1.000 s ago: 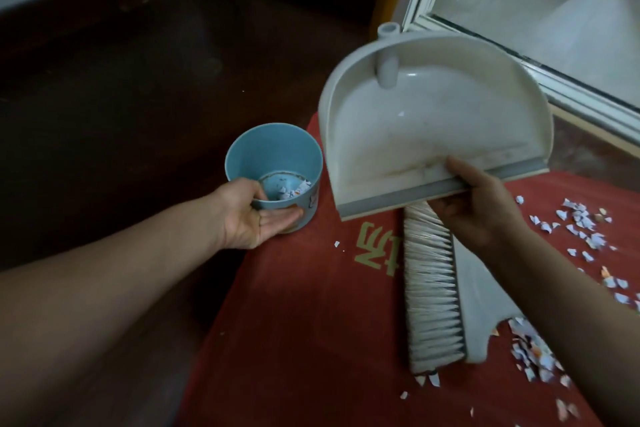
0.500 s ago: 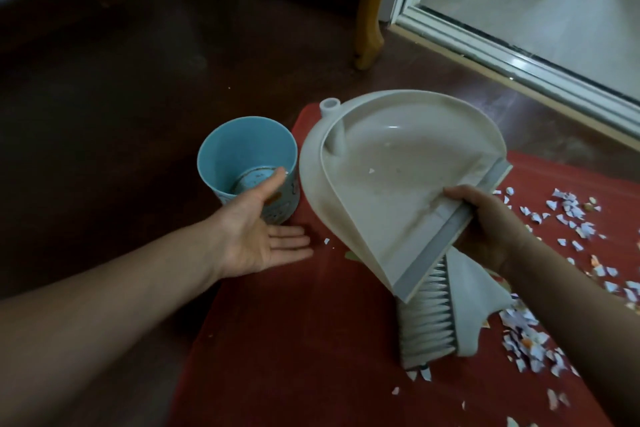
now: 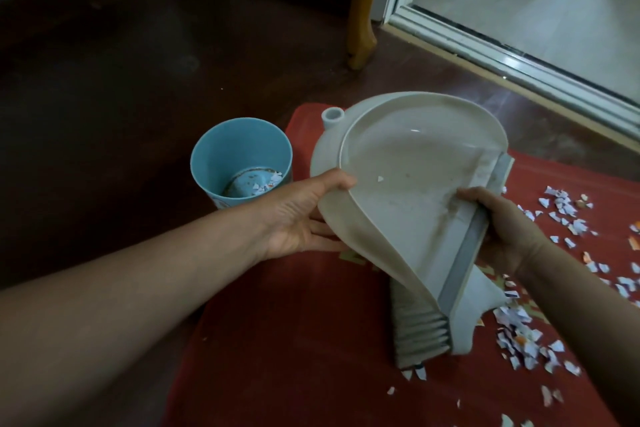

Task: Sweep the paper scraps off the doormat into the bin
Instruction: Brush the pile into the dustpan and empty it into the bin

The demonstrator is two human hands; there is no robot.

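a red mat (image 3: 277,340) is laid on dark floor (image 3: 121,97). the pan (image 3: 408,191) is held tilted: rim pinched by the left hand (image 3: 304,215) beside the bin (image 3: 221,156), lip clasped by the right hand (image 3: 502,225), probably for turning. scraps (image 3: 519,340) are scattered beyond the right hand.

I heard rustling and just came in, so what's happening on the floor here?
A person holds a cream dustpan tilted over a red doormat: the left hand pinches its curved edge, the right hand grips its gray lip. One paper scrap sits in the pan. The blue bin beside the mat holds some scraps. A brush lies on the mat under the pan, and many loose scraps lie unswept to the right.
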